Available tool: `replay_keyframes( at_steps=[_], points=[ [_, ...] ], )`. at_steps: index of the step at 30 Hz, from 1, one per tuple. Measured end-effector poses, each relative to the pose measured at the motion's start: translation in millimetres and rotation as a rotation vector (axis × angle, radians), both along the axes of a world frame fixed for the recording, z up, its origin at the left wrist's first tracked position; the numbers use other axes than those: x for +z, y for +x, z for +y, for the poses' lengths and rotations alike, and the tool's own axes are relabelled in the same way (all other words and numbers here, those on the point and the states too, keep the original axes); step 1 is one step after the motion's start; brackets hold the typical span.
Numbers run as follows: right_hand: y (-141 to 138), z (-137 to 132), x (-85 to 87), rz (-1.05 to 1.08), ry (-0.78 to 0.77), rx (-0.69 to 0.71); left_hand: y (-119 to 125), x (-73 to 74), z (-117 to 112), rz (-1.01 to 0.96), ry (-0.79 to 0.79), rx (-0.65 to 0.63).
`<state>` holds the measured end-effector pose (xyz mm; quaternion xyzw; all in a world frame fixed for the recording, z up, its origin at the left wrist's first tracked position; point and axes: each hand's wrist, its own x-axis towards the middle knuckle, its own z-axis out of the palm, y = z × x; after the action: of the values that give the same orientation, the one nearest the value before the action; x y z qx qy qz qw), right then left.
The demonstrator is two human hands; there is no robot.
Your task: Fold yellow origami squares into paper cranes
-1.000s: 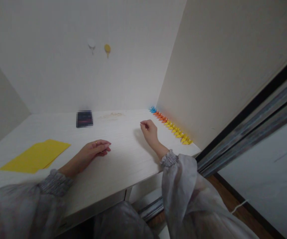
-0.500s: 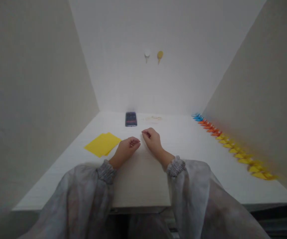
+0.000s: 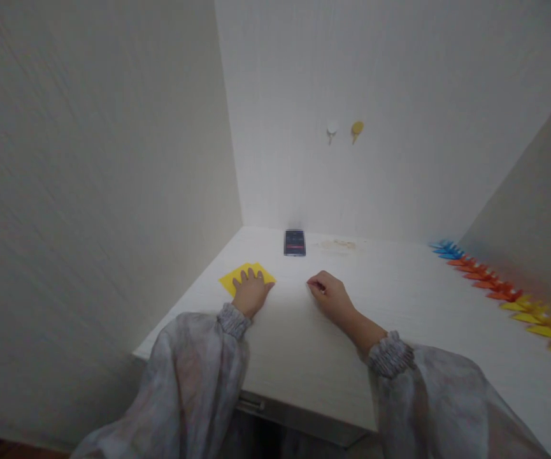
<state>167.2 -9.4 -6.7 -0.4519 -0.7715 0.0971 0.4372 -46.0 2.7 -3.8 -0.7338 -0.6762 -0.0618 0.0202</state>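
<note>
My left hand point(image 3: 250, 294) lies with fingers spread on the yellow paper sheets point(image 3: 228, 279) at the left of the table, covering much of them. It presses flat and grips nothing. Right of the middle, my right hand point(image 3: 333, 298) rests near the tabletop, its fingers curled and thumb and forefinger together. Nothing shows in its fingers.
A phone point(image 3: 295, 243) lies near the back wall. Folded paper pieces in blue point(image 3: 447, 249), orange point(image 3: 484, 276) and yellow point(image 3: 543, 322) form a row along the right. Two hooks, one white point(image 3: 331, 131) and one yellow point(image 3: 357, 129), are on the back wall. A drawer front point(image 3: 299, 417) is below the table edge.
The view has swung left. My left hand has left its place beside my right hand, opened and landed on the yellow sheets. My right hand stays curled, now farther from my left.
</note>
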Motion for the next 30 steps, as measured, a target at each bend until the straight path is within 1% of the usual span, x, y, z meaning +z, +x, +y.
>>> replay_keyframes(
  at_steps=[2, 5, 12, 18, 22, 25, 26, 28, 29, 30],
  points=[
    [-1, 1, -2.3, -0.023, 0.001, 0.016, 1, 1.1, 1, -0.023, -0.018, -0.002],
    [-2, 2, -5.1, -0.045, 0.005, 0.033, 3, 3.9, 3, -0.134, -0.020, 0.009],
    [-3, 1, -5.3, -0.060, 0.002, 0.069, -2, 17.8, 6, -0.284, 0.019, 0.046],
    [-3, -1, -3.6, -0.053, -0.008, 0.076, -12, 16.8, 12, -0.369, 0.053, 0.059],
    [-4, -1, -3.1, -0.048, -0.008, 0.086, -13, 20.2, 9, -0.402, 0.092, 0.065],
    [-4, -2, -2.6, -0.040, -0.009, 0.087, -13, 26.6, 5, -0.436, 0.172, 0.065],
    [-4, -2, -2.3, -0.037, -0.009, 0.085, -13, 28.3, 4, -0.498, 0.250, 0.053],
    [-4, -1, -1.9, -0.026, -0.006, 0.073, -10, 29.7, 2, -0.660, 0.353, -0.002],
    [-5, -1, -1.7, 0.000, -0.001, 0.062, -8, 29.3, 1, -0.760, 0.374, -0.047],
    [-5, 0, -1.5, 0.043, 0.007, 0.049, -5, 28.4, 1, -0.858, 0.359, -0.104]
  ],
)
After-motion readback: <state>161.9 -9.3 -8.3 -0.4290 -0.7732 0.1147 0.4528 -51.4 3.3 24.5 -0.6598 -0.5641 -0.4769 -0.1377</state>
